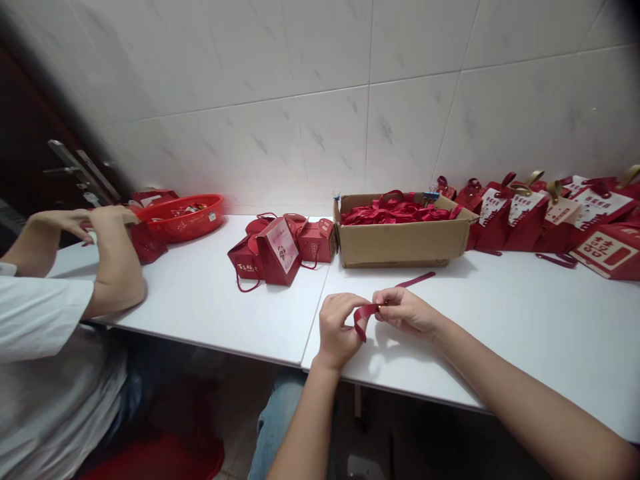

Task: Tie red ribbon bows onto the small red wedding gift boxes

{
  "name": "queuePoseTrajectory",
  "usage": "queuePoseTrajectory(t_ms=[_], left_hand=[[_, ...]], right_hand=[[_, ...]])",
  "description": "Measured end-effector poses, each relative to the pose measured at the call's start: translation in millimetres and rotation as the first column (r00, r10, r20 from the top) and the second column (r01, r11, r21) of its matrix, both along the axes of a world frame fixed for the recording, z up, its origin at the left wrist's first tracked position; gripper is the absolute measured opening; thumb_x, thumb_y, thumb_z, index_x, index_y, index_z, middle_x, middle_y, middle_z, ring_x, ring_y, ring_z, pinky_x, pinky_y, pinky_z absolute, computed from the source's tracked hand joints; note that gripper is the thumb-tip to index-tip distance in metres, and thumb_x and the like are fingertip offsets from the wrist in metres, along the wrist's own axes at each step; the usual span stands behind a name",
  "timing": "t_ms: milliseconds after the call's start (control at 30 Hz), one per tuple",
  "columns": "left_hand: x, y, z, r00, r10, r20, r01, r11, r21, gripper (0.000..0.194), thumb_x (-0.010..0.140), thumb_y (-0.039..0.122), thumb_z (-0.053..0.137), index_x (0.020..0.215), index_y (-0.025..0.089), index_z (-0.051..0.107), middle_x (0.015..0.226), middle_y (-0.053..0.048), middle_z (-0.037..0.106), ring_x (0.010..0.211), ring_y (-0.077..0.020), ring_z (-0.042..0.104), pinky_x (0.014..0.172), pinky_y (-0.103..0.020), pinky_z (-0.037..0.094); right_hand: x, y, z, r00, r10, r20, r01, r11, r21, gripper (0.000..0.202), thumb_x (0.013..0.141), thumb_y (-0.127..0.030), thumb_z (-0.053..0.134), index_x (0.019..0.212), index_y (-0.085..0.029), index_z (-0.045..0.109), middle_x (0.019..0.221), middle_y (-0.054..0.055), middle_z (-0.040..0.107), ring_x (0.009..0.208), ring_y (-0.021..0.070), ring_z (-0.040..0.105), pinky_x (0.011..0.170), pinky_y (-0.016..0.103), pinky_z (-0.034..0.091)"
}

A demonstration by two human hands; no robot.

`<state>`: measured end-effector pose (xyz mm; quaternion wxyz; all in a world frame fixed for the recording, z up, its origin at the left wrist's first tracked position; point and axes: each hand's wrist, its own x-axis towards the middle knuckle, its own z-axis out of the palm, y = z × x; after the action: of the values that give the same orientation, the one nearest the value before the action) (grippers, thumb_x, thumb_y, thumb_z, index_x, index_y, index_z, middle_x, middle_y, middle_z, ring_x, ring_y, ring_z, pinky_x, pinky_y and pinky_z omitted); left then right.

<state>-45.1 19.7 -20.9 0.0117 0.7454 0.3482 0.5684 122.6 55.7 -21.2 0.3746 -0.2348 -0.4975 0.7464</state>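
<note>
Near the front edge of the white table, my left hand point(342, 328) and my right hand point(403, 312) meet over a dark red ribbon point(367, 311). One end of the ribbon loops down from my left fingers. My right thumb and fingers pinch it at a small gold-coloured spot, perhaps a metal fastener. Its far part sticks out behind my right hand, towards the cardboard box point(400, 244). That box stands just beyond my hands and holds a heap of similar red ribbons point(395, 212).
Small red gift boxes point(278, 253) stand left of the cardboard box. Several red gift boxes with handles point(520, 212) line the wall at right. A co-worker's arms point(114, 267) rest at left by a red basin point(186, 225). A tiled wall point(320, 147) bounds the back.
</note>
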Motion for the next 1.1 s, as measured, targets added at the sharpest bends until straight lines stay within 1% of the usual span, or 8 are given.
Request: queuePoseTrajectory(t_ms=[200, 333, 433, 567, 667, 767, 933, 1100], left_hand=[[6, -5, -1.1, 0.999, 0.029, 0.022, -0.024, 0.985, -0.168, 0.003, 0.079, 0.017, 0.062, 0.077, 0.020, 0.062, 0.074, -0.001, 0.069, 0.069, -0.0157, 0.063, 0.067, -0.029, 0.046], [-15, 12, 13.3, 0.981, 0.152, 0.118, -0.141, 0.985, -0.096, 0.005, 0.077, 0.022, 0.065, 0.078, 0.020, 0.060, 0.078, -0.001, 0.066, 0.077, -0.0166, 0.062, 0.077, -0.031, 0.047], [-48, 43, 38.4, 0.671, 0.549, 0.498, -0.562, 0.815, -0.143, 0.021, 0.075, 0.027, 0.067, 0.086, 0.020, 0.052, 0.089, -0.004, 0.060, 0.084, -0.0184, 0.058, 0.081, -0.035, 0.046], [-91, 86, 69.8, 0.503, 0.788, 0.355, -0.717, 0.610, -0.337, 0.058, 0.063, 0.029, 0.077, 0.110, 0.022, 0.043, 0.118, -0.011, 0.057, 0.120, -0.0340, 0.043, 0.101, -0.058, 0.026], [-107, 99, 78.6, 0.616, 0.742, 0.265, -0.629, 0.666, -0.402, 0.051, 0.066, 0.020, 0.072, 0.108, 0.021, 0.043, 0.096, -0.007, 0.065, 0.109, -0.0327, 0.054, 0.100, -0.062, 0.024], [-104, 85, 77.1, 0.691, 0.660, 0.294, -0.558, 0.746, -0.364, 0.042, 0.074, 0.013, 0.062, 0.110, 0.021, 0.043, 0.088, -0.004, 0.064, 0.087, -0.0208, 0.063, 0.094, -0.046, 0.041], [-53, 35, 61.5, 0.809, 0.326, 0.490, -0.301, 0.944, -0.132, 0.054, 0.078, 0.016, 0.061, 0.126, 0.022, 0.040, 0.105, -0.008, 0.060, 0.089, -0.0156, 0.063, 0.085, -0.031, 0.050], [0, 7, 41.2, 0.871, 0.167, 0.463, -0.074, 0.975, -0.211, 0.035, 0.081, 0.022, 0.061, 0.115, 0.020, 0.055, 0.105, -0.007, 0.063, 0.096, -0.0169, 0.062, 0.085, -0.029, 0.051]], right_hand=[[0, 0, 0.2, 0.999, -0.043, 0.002, 0.043, 0.999, -0.007, 0.024, 0.057, -0.028, 0.086, 0.065, -0.016, 0.067, 0.059, -0.003, 0.056, 0.058, 0.0081, 0.048, 0.060, 0.024, 0.033], [3, 3, -0.5, 0.995, -0.095, -0.028, 0.093, 0.993, -0.068, 0.028, 0.054, -0.030, 0.087, 0.066, -0.017, 0.066, 0.058, -0.003, 0.058, 0.057, 0.0094, 0.050, 0.061, 0.025, 0.037], [5, 4, 0.5, 0.993, -0.112, -0.034, 0.109, 0.991, -0.076, 0.026, 0.055, -0.027, 0.086, 0.068, -0.018, 0.066, 0.059, -0.003, 0.058, 0.059, 0.0103, 0.053, 0.063, 0.026, 0.039], [7, 2, 3.5, 0.998, -0.067, -0.019, 0.066, 0.997, -0.048, 0.023, 0.057, -0.024, 0.085, 0.068, -0.018, 0.066, 0.059, -0.002, 0.059, 0.058, 0.0095, 0.052, 0.061, 0.025, 0.039], [8, 0, 6.0, 0.998, -0.064, -0.009, 0.064, 0.998, -0.016, 0.021, 0.059, -0.023, 0.085, 0.068, -0.018, 0.066, 0.059, -0.002, 0.058, 0.058, 0.0096, 0.051, 0.062, 0.025, 0.039], [10, -1, 9.1, 0.994, -0.106, -0.019, 0.106, 0.994, 0.015, 0.021, 0.058, -0.025, 0.085, 0.069, -0.019, 0.067, 0.069, -0.001, 0.061, 0.062, 0.0103, 0.053, 0.067, 0.027, 0.041], [12, -2, 17.8, 0.980, -0.192, -0.051, 0.198, 0.964, 0.179, 0.021, 0.055, -0.027, 0.087, 0.059, -0.022, 0.067, 0.123, 0.003, 0.059, 0.116, 0.0229, 0.050, 0.095, 0.039, 0.037], [16, -2, 21.8, 0.968, -0.244, -0.062, 0.250, 0.910, 0.331, 0.017, 0.056, -0.029, 0.086, 0.063, -0.025, 0.070, 0.141, 0.001, 0.043, 0.133, 0.0259, 0.034, 0.100, 0.042, 0.037]])
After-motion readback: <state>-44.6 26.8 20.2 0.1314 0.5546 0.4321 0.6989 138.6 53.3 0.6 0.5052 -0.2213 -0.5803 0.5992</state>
